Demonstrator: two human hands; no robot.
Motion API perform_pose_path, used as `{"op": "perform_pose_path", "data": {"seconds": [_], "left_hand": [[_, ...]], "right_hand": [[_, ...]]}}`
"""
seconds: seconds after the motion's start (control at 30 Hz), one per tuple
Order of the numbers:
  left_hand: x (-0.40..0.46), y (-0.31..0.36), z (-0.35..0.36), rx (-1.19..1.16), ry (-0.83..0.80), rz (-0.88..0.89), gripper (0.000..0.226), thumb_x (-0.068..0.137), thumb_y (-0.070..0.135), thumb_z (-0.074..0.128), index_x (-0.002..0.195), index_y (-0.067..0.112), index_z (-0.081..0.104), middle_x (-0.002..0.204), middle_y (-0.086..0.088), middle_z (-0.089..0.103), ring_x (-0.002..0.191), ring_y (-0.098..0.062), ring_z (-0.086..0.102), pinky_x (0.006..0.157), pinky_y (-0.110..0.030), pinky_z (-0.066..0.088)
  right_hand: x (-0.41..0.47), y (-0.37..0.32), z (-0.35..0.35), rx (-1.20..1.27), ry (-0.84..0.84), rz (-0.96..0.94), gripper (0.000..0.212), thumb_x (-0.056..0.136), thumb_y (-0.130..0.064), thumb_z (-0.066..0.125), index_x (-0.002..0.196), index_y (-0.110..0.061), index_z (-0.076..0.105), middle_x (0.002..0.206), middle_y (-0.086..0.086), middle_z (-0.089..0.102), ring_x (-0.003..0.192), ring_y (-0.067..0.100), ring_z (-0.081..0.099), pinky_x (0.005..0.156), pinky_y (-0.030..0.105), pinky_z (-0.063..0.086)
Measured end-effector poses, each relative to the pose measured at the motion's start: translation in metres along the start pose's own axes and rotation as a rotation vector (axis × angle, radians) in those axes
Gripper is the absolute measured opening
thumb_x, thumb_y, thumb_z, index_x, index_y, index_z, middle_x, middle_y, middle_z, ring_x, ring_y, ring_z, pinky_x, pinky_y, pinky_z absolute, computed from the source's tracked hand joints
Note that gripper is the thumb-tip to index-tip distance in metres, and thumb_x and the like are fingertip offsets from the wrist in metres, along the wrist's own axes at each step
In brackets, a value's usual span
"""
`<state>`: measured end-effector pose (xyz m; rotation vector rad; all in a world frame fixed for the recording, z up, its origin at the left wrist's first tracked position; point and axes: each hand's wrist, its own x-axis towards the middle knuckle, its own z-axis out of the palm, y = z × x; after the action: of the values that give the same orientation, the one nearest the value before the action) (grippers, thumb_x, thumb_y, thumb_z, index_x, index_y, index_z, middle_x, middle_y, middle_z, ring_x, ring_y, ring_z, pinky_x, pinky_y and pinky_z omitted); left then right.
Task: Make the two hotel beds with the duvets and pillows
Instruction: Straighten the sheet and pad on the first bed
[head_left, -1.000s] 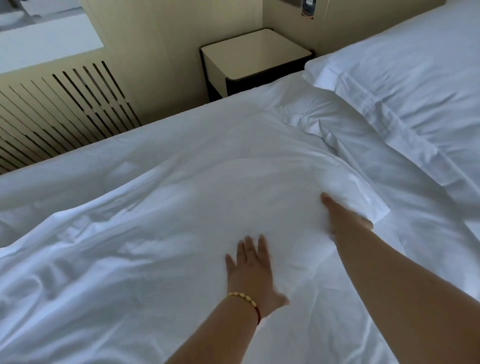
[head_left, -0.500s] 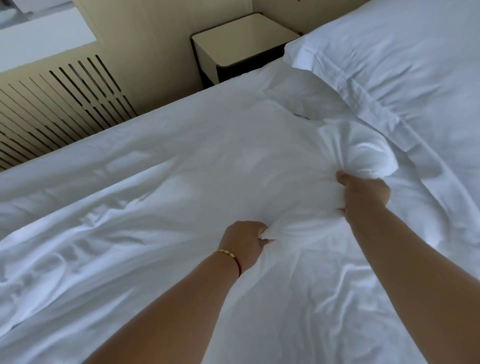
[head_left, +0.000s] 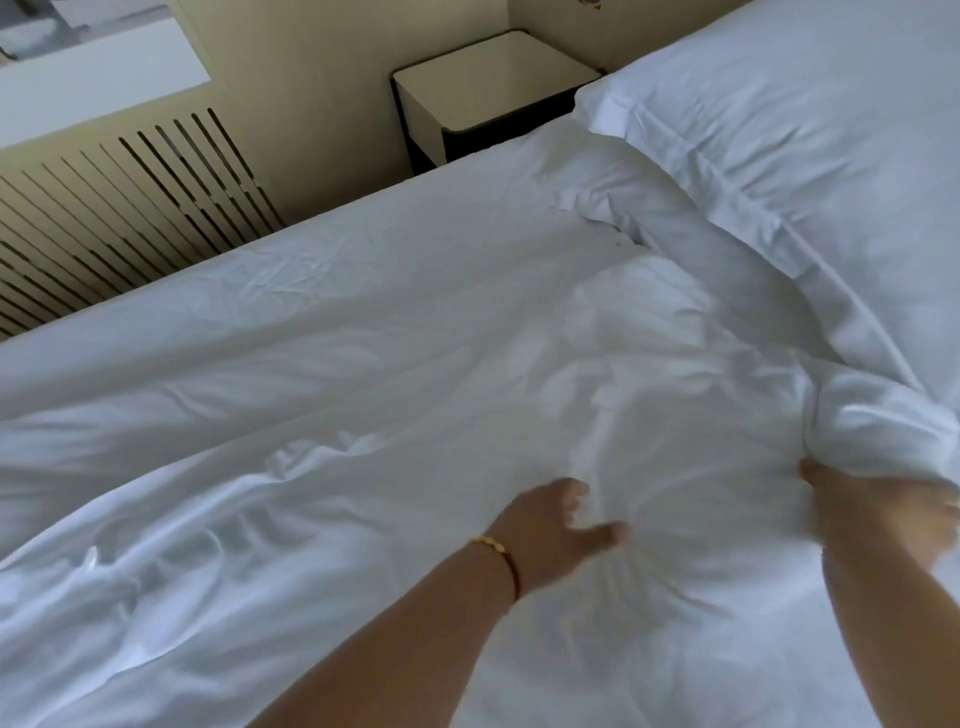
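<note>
Right hand (head_left: 878, 512) grips bunched duvet (head_left: 363, 389) corner beside pillow (head_left: 805, 171); left hand (head_left: 550, 535) on duvet, fingers blurred, cannot tell.

No readable text, label, brand, number or sign is showing anywhere; a small fixture at the top edge, above the nightstand (head_left: 493, 83), is appearing too blurred and cropped to read.

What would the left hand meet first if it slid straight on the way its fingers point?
Probably more duvet: the left hand points up and right across it, toward the pillow; depth is unclear.
</note>
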<state>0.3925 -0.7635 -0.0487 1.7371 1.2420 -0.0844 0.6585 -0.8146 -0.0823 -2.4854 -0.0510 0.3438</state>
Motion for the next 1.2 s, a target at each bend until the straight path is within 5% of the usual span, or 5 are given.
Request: {"op": "perform_pose_path", "data": {"seconds": [0.2,0.37,0.5,0.97,1.2], "left_hand": [[-0.01,-0.1,-0.107,0.078,0.711,-0.326,0.052,0.093,0.035,0.06,0.132,0.003,0.047,0.131,-0.02,0.05,0.119,-0.034,0.053,0.102,-0.033,0.037],[-0.035,-0.194,-0.163,0.152,0.575,-0.639,0.104,0.078,0.063,0.064,0.155,0.019,0.008,0.161,-0.011,0.003,0.133,-0.036,0.042,0.091,-0.041,0.05],[-0.051,-0.239,-0.177,0.147,0.423,-0.769,0.115,0.061,0.085,0.058,0.152,0.038,0.006,0.139,-0.017,0.044,0.064,-0.024,0.064,0.043,-0.022,0.045],[-0.021,-0.214,-0.267,0.216,1.068,-0.478,0.044,0.088,0.037,0.067,0.115,0.003,0.058,0.114,-0.023,0.057,0.102,-0.044,0.057,0.089,-0.046,0.048],[0.005,-0.262,-0.185,0.038,0.834,-0.486,0.045,0.088,0.026,0.067,0.126,0.01,0.048,0.127,-0.015,0.044,0.104,-0.035,0.055,0.089,-0.034,0.044]], "right_hand": [[-0.089,-0.07,0.042,-0.062,0.274,-0.674,0.065,0.065,-0.018,0.067,0.125,-0.01,0.044,0.127,0.021,0.045,0.116,0.039,0.042,0.096,0.044,0.03],[-0.156,-0.14,0.12,-0.288,-0.617,-1.072,0.085,0.073,-0.039,0.078,0.142,-0.019,0.033,0.149,0.003,0.021,0.124,0.027,0.049,0.1,0.035,0.041],[-0.183,-0.156,0.17,-0.671,-0.98,-1.264,0.103,0.072,-0.061,0.069,0.151,-0.036,0.008,0.157,-0.004,0.019,0.139,0.021,0.033,0.11,0.037,0.034],[-0.163,-0.228,0.166,-0.369,-0.254,-1.307,0.029,0.092,-0.03,0.056,0.111,-0.007,0.059,0.108,0.015,0.054,0.097,0.038,0.058,0.074,0.038,0.043],[-0.179,-0.152,0.224,-0.794,-0.443,-1.118,0.035,0.094,-0.018,0.048,0.127,-0.006,0.049,0.127,0.012,0.041,0.115,0.037,0.052,0.091,0.041,0.046]]}}
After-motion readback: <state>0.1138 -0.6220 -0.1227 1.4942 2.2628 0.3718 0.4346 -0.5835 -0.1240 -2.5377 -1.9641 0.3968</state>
